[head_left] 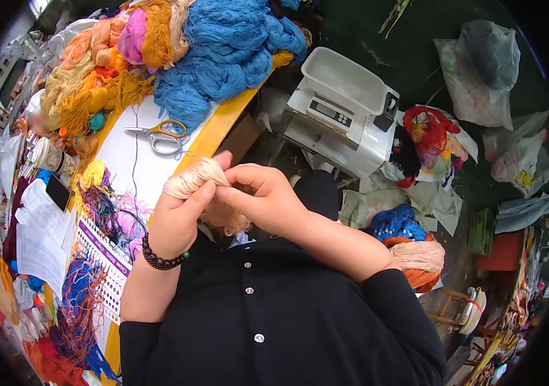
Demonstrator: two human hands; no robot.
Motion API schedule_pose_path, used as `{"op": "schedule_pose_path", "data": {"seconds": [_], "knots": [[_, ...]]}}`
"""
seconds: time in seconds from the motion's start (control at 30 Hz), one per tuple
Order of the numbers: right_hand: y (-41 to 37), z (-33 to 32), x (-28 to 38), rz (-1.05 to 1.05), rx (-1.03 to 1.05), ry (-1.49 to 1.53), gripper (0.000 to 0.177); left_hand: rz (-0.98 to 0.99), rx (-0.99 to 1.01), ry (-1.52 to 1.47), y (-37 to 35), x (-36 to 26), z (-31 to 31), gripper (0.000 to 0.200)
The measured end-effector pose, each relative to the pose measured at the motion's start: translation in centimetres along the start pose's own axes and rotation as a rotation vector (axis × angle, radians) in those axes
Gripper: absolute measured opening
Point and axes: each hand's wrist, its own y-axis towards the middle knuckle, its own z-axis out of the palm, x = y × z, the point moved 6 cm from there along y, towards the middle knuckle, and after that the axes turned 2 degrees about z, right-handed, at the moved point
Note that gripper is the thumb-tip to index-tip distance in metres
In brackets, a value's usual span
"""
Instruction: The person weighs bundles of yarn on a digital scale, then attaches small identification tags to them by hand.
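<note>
A skein of cream yarn (192, 180) is held in front of my chest, just off the table's edge. My left hand (178, 222), with a dark bead bracelet at the wrist, is wrapped round it, thumb pressed on the near side. My right hand (267, 198) has its thumb and fingers pinched together at the skein's right end, though the strand between them is too small to make out. Peach-coloured yarn (226, 217) hangs below the hands. Scissors (161, 137) with one orange and one grey handle lie on the white tabletop beyond.
Heaps of blue yarn (223, 61) and orange yarn (88, 103) cover the table's far part. At left are a colour chart (104, 264), papers (40, 231), a phone (58, 192) and a tub (49, 157). A white scale (342, 106) stands right; plastic bags (480, 71) lie beyond.
</note>
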Motion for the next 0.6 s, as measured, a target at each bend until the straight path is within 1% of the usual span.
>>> {"op": "schedule_pose_path", "data": {"seconds": [0.03,0.1,0.13,0.2,0.23,0.27,0.3,0.33,0.37,0.43,0.5,0.53,0.57,0.6], "knots": [[0.1,0.0,-0.4,0.001,0.002,-0.001,0.018,0.001,-0.002,0.0,-0.1,-0.2,0.1,0.033],[0.1,-0.3,-0.7,-0.034,-0.015,0.204,0.018,-0.084,-0.098,-0.274,-0.3,0.0,0.1,0.028],[-0.1,-0.3,-0.9,0.077,0.045,0.314,0.019,-0.084,-0.098,-0.276,-0.3,0.2,0.1,0.028],[-0.1,-0.2,-0.8,0.078,0.033,0.302,0.02,-0.097,-0.151,-0.322,-0.5,0.7,-0.2,0.024],[-0.1,-0.3,-0.8,0.077,0.021,0.292,0.02,-0.097,-0.152,-0.323,-0.6,1.0,-0.2,0.024],[-0.2,-0.2,-0.8,0.078,0.022,0.291,0.02,-0.084,-0.131,-0.261,-0.6,1.1,-0.1,0.026],[-0.3,-0.3,-1.2,0.126,-0.003,0.23,0.02,-0.071,-0.109,-0.199,-0.6,1.3,0.0,0.03],[-0.4,-0.4,-1.6,0.174,-0.028,0.169,0.02,-0.071,-0.11,-0.2,-0.7,1.6,0.0,0.03],[-0.4,-0.3,-1.9,0.174,-0.028,0.169,0.02,-0.059,-0.114,-0.178,-0.7,1.9,0.0,0.027],[-0.3,-0.4,-2.1,0.074,-0.08,0.154,0.021,-0.047,-0.119,-0.156,-0.9,1.9,0.2,0.024],[-0.6,-0.6,-2.3,0.092,-0.079,0.165,0.02,-0.001,-0.177,-0.096,-1.1,1.7,0.2,0.018],[-0.7,-0.7,-2.4,0.111,-0.081,0.176,0.02,0.0,-0.176,-0.095,-1.2,1.7,0.4,0.018],[-0.8,-0.6,-2.3,0.111,-0.081,0.176,0.02,0.027,-0.233,-0.076,-1.2,1.7,0.5,0.019],[-0.9,-0.6,-2.4,0.132,-0.084,0.24,0.019,0.053,-0.289,-0.056,-1.3,1.7,0.4,0.019]]}}
